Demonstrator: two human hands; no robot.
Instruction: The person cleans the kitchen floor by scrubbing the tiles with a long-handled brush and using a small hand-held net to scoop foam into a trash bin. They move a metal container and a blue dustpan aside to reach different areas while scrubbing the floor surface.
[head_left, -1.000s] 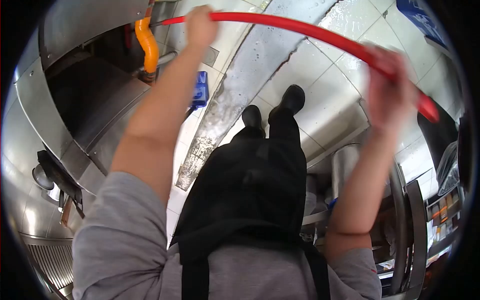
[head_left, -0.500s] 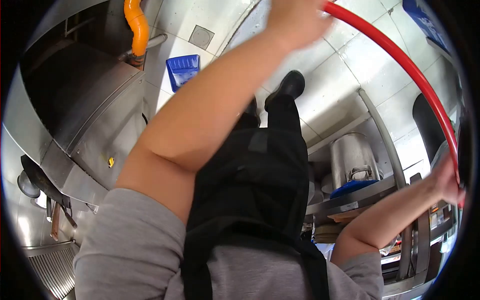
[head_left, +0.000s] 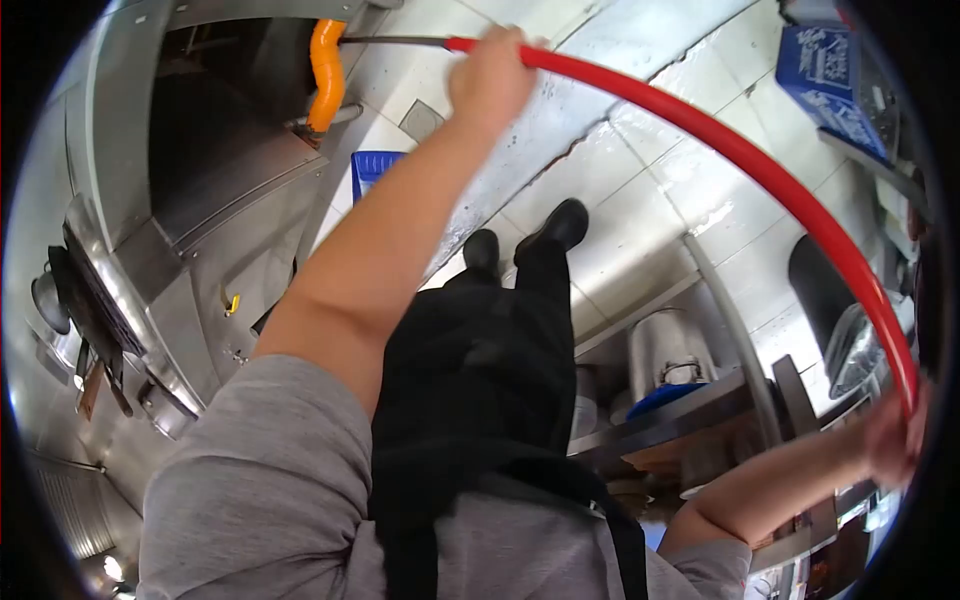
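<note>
A long red pole (head_left: pixel 720 150) crosses the upper right of the head view, looking bowed through the wide lens. My left hand (head_left: pixel 490 82) is wrapped round it near its upper left end. From there a thin dark rod (head_left: pixel 390 40) runs left toward the orange pipe. My right hand (head_left: pixel 897 440) is closed round the pole's lower end at the right edge of the view, its fingers partly in shadow. What the rod ends in cannot be made out.
A blue tray (head_left: pixel 372 170) lies on the tiled floor (head_left: pixel 640 190), partly behind my left forearm. Steel equipment with an orange pipe (head_left: pixel 326 75) is at the left. A shelf rack with a steel pot (head_left: pixel 668 350) stands right; a blue crate (head_left: pixel 825 75) is upper right.
My left hand has moved left with the pole, and the thin rod has come into view. My right hand is slightly lower. The view has shifted, showing both my shoes.
</note>
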